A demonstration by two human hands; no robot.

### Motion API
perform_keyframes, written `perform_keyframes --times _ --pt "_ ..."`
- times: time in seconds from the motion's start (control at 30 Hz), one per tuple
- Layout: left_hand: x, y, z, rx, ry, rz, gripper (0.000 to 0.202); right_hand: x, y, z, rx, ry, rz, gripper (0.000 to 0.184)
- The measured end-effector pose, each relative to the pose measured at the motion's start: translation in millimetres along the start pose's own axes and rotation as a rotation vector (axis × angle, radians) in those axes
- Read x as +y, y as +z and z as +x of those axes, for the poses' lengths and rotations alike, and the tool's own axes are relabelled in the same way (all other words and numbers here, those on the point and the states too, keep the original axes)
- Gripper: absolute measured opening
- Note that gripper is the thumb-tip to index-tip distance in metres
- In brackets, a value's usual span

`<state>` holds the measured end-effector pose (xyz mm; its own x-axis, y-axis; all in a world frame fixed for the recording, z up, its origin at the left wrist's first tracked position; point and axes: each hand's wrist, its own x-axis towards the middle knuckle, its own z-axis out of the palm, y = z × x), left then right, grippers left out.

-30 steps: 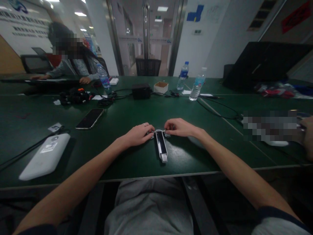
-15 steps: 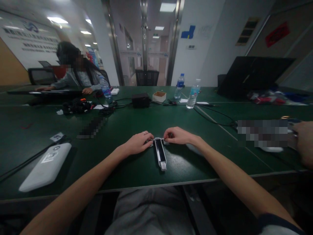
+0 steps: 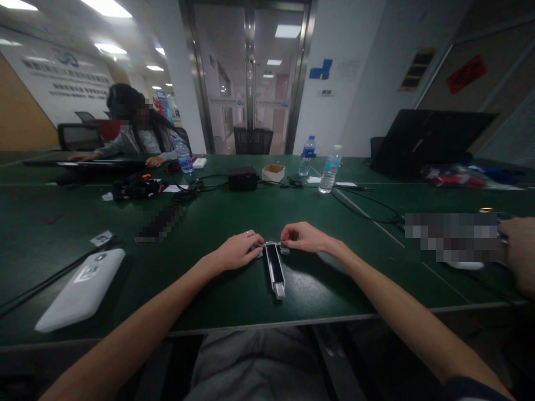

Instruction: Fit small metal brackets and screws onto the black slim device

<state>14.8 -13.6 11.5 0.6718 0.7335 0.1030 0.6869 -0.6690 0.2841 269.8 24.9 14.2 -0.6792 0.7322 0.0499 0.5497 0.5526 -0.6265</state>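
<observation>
A narrow black-and-silver device [image 3: 275,269] lies lengthwise on the green table [image 3: 234,211], its near end pointing at me. My left hand [image 3: 238,249] rests curled at the left of its far end, a ring on one finger, fingertips on a small side piece. My right hand [image 3: 304,236] is curled at the right of the far end, pinching the small piece that sticks out there. Both wrists lie on the table.
A white power bank [image 3: 79,289] with a cable lies at the left. Two water bottles [image 3: 330,169], a small box [image 3: 273,172], a black adapter [image 3: 242,178] and cables sit farther back. A person sits at the far left. Another person's hand [image 3: 518,250] is at the right edge.
The view has tilted upward, so the hands and device appear lower in the picture. Both hands have stayed at the device's far end.
</observation>
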Motion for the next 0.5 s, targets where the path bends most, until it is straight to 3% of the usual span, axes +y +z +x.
perform_keyframes --times 0.5 --pt "0.1 -0.5 -0.3 -0.001 -0.003 -0.011 0.026 -5.0 0.8 -0.7 0.001 0.001 -0.007 0.017"
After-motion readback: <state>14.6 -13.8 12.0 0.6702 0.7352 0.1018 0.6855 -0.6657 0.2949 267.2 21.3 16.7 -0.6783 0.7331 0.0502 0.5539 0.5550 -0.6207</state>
